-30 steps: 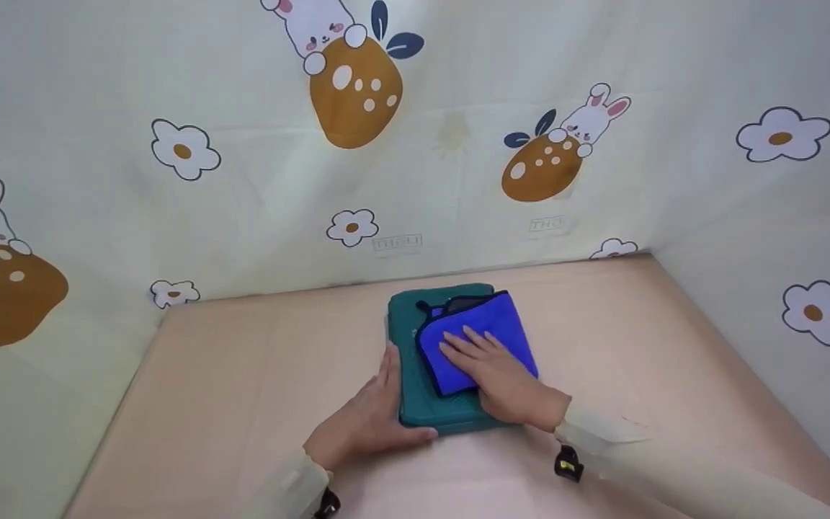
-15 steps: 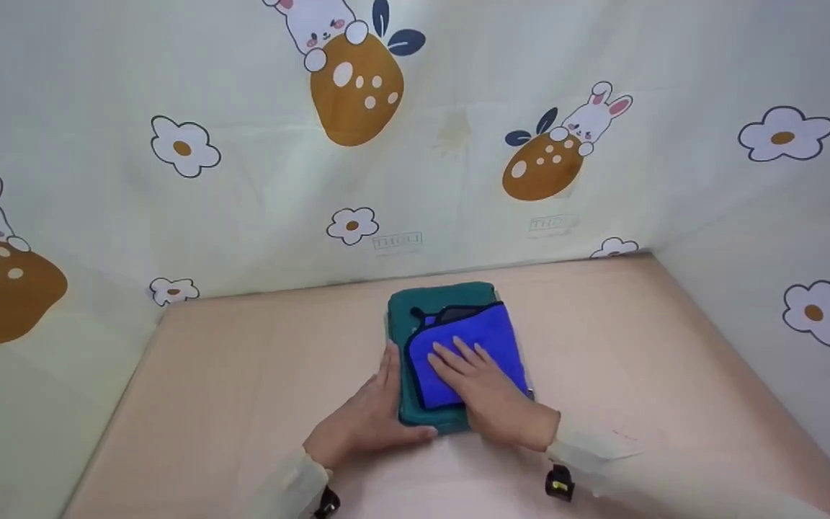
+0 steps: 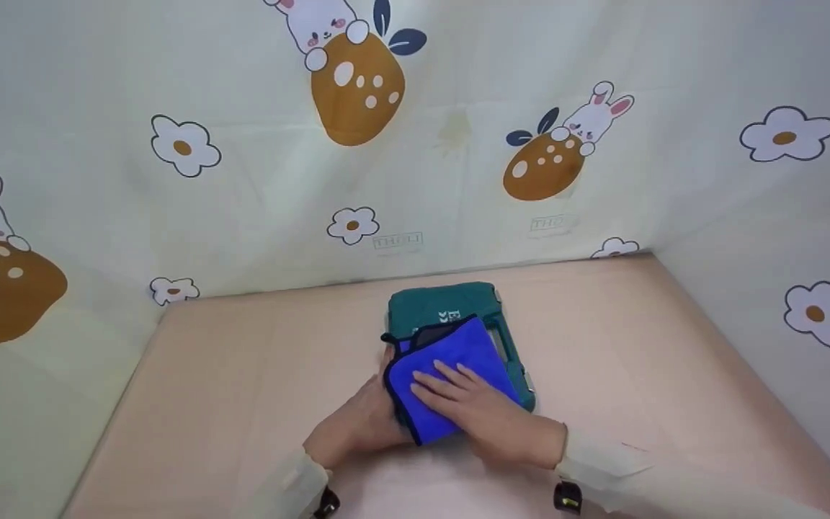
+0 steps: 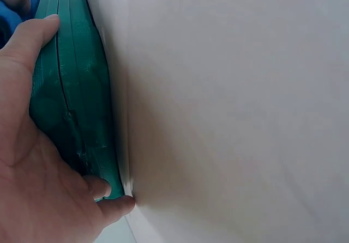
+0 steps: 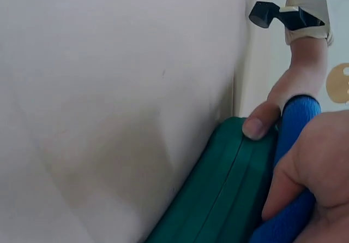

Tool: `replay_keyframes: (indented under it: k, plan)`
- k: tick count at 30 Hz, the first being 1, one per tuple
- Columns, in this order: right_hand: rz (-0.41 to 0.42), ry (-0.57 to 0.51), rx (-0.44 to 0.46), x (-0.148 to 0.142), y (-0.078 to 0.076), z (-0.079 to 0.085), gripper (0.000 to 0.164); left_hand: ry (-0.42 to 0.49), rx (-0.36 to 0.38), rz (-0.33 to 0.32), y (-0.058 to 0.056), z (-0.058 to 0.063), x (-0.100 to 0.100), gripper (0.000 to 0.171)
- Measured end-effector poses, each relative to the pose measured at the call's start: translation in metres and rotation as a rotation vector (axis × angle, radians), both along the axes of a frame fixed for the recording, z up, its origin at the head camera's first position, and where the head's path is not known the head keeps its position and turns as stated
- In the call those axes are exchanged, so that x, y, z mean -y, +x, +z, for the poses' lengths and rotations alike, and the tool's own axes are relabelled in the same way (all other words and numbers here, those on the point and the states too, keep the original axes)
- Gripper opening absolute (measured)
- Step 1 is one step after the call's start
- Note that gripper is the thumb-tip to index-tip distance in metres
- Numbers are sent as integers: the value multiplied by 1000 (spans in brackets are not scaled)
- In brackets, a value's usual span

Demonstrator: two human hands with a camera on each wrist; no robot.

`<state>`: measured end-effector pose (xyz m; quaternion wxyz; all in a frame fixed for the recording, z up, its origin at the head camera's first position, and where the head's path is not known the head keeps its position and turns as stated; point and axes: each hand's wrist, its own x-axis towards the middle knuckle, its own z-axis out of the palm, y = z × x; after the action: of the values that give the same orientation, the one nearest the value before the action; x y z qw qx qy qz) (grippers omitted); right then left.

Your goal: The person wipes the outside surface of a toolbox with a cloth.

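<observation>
My right hand (image 3: 487, 414), fingers outstretched, on blue cloth (image 3: 469, 352); my left hand (image 3: 363, 418), spread against green case (image 4: 73, 82), partly hidden behind the cloth

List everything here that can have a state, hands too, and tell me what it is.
Green case: closed, lying flat on the table.
Blue cloth: folded, lying partly over the case.
Left hand: touching the case, thumb against its near side.
Right hand: resting on the cloth, fingers extended.
</observation>
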<state>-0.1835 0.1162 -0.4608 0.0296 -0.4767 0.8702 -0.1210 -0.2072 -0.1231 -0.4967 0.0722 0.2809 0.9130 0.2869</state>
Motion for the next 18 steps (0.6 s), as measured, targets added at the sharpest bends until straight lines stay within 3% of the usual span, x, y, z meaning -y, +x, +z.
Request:
replay_keyframes:
  k: [8,11,18]
  plan:
    - [115,-37,-2,-14,-9,-1,60,-8,-53,-69,-1,-1,-1,129]
    - [155,-55,13,-18,-13,-2,70,-14,-58,-69,-1,-1,-1,130]
    - [194,-56,6,-27,-15,-3,98,-18,22,10,1,-1,-2,138]
